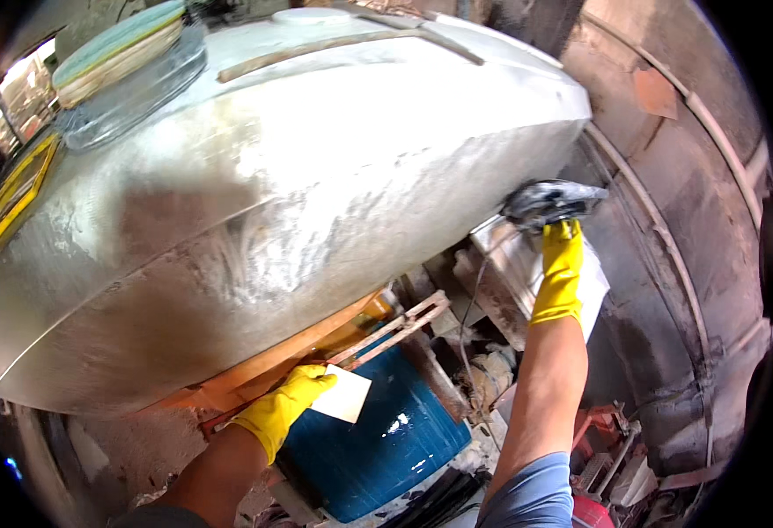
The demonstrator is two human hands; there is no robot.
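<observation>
My left hand [285, 407], in a yellow rubber glove, is closed on the edge of a pale square sheet [344, 393], above a blue barrel [386, 440]. To the right, my gloved right hand [563, 268] is stretched forward, its fingers at a crumpled, shiny dark plastic bag [552, 202]. The fingertips are partly hidden, but they look closed on the bag's near edge. Beneath the bag and hand lies a white panel or box [514, 255]. A large rounded metal tank [316, 185], with a smeared grey-white surface, spans the view ahead of both hands.
A rusty slotted bar [404, 326] and an orange beam [263, 352] run below the tank. A thin cable [464, 343] hangs between my arms. At right stands a curved grey wall [651, 290] with pipes. Red metal parts [602, 427] lie lower right. Round stacked pads [122, 57] rest on the tank.
</observation>
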